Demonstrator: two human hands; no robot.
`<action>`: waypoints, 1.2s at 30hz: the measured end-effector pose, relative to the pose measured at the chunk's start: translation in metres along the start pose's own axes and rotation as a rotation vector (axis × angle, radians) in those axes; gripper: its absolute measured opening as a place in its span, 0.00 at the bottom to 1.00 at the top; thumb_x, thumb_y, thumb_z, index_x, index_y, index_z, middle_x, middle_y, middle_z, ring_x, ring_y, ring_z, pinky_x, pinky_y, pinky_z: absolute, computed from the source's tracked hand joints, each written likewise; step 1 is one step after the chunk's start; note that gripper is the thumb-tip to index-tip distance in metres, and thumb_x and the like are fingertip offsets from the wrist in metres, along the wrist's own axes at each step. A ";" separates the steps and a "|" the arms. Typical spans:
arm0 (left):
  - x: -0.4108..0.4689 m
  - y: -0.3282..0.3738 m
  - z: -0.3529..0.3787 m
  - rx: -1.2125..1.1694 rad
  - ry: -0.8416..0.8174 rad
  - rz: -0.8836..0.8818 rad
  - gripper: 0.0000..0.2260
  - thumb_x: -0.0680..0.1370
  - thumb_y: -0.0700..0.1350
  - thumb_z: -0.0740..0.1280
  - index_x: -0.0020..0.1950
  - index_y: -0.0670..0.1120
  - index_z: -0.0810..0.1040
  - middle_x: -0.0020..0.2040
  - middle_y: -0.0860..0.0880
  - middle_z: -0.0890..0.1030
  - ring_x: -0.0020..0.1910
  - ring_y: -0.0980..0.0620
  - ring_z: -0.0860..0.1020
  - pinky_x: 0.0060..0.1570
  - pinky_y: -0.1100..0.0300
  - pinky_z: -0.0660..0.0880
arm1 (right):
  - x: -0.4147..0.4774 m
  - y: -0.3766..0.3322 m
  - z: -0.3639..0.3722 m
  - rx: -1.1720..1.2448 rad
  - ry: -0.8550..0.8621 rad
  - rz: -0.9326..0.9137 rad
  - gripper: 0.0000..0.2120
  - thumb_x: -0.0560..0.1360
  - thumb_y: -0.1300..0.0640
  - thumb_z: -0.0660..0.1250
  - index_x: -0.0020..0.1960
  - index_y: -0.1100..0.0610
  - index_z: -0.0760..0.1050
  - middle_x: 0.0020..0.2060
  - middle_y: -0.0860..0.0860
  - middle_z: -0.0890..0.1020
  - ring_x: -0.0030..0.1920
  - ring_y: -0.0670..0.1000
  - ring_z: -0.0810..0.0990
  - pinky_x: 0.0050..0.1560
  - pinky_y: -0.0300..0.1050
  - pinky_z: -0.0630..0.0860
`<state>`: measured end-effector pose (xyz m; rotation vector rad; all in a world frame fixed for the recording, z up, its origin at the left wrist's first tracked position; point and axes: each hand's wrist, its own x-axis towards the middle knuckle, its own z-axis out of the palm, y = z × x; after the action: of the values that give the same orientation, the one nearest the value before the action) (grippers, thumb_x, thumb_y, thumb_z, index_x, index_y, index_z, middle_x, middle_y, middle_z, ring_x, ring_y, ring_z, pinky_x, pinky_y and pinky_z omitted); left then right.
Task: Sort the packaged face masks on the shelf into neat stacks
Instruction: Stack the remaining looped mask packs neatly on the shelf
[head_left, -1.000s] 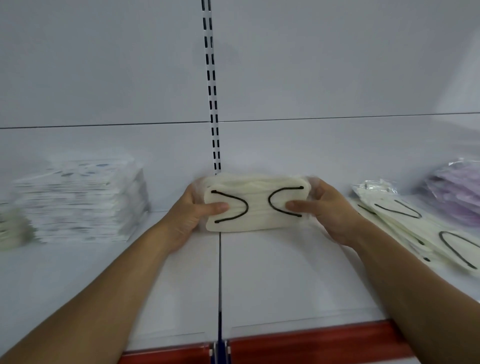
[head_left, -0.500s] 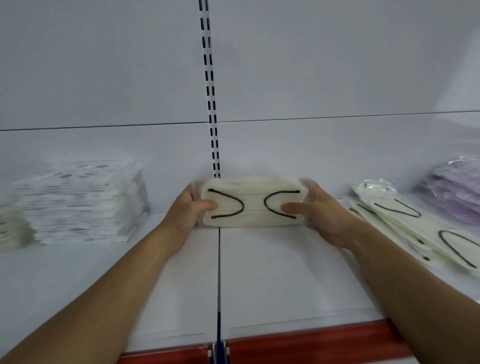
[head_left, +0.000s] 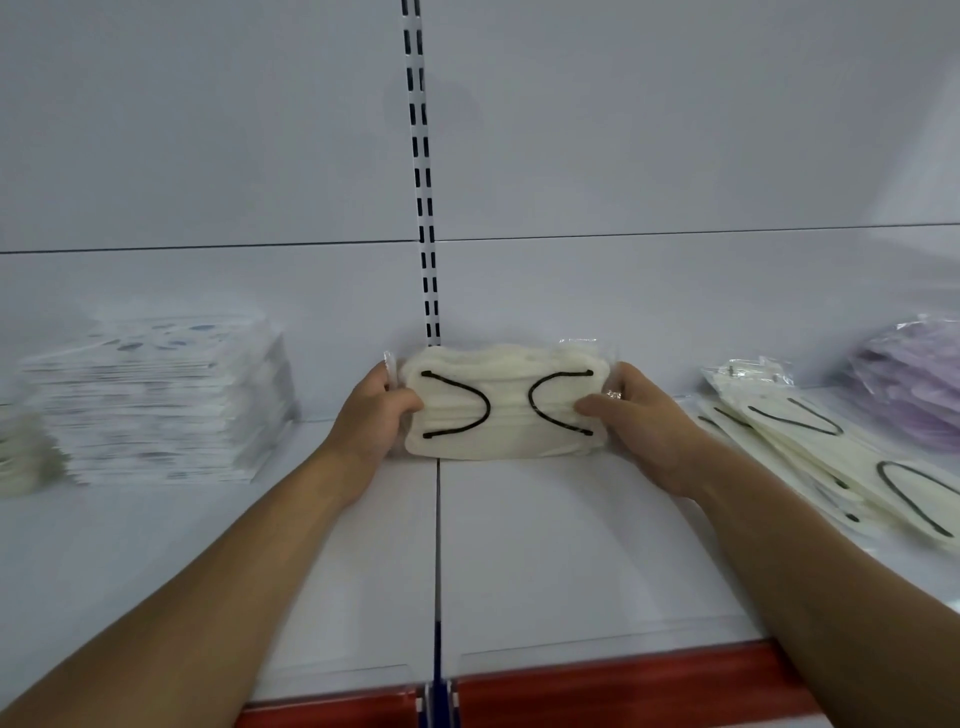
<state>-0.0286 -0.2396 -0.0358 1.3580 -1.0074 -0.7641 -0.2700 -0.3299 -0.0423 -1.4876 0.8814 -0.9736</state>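
While the left hand (head_left: 370, 415) and right hand (head_left: 641, 426) pinch a cream bundle of plastic-wrapped face masks with black ear loops (head_left: 505, 402) by its ends against the white shelf (head_left: 545, 545), even squeezing should square its edges; looser cream packs (head_left: 831, 457) lie right of the grip.

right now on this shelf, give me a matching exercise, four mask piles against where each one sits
Things:
1 cream bundle
2 white patterned stack
3 fanned cream packs
4 purple packs

Places:
a far right
b centre, gripped between left hand and right hand
c left, squared up
d right of centre, slid askew

Pairs: 1-b, 2-c, 3-d, 4-a
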 end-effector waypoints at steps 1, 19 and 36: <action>0.000 0.001 0.000 0.003 0.013 0.006 0.15 0.65 0.40 0.64 0.51 0.42 0.77 0.46 0.43 0.80 0.46 0.45 0.78 0.48 0.51 0.74 | 0.001 0.000 -0.001 -0.008 0.014 -0.004 0.12 0.70 0.59 0.71 0.51 0.57 0.73 0.49 0.59 0.79 0.47 0.56 0.80 0.52 0.57 0.78; -0.005 -0.007 -0.052 1.282 -0.195 0.613 0.37 0.65 0.77 0.60 0.66 0.55 0.70 0.65 0.57 0.71 0.62 0.54 0.71 0.56 0.60 0.63 | 0.021 -0.033 0.094 0.055 -0.138 0.377 0.13 0.74 0.66 0.67 0.58 0.66 0.78 0.46 0.59 0.80 0.39 0.53 0.79 0.37 0.43 0.82; 0.000 -0.014 -0.052 1.262 -0.097 0.545 0.43 0.60 0.82 0.52 0.61 0.55 0.77 0.58 0.57 0.78 0.57 0.54 0.76 0.53 0.58 0.70 | 0.018 0.000 0.089 -0.503 0.169 -0.014 0.04 0.71 0.58 0.67 0.43 0.57 0.79 0.32 0.52 0.83 0.29 0.50 0.80 0.41 0.48 0.81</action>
<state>0.0200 -0.2192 -0.0466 1.9088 -1.9757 0.3473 -0.1808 -0.3126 -0.0458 -1.8497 1.3083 -0.9389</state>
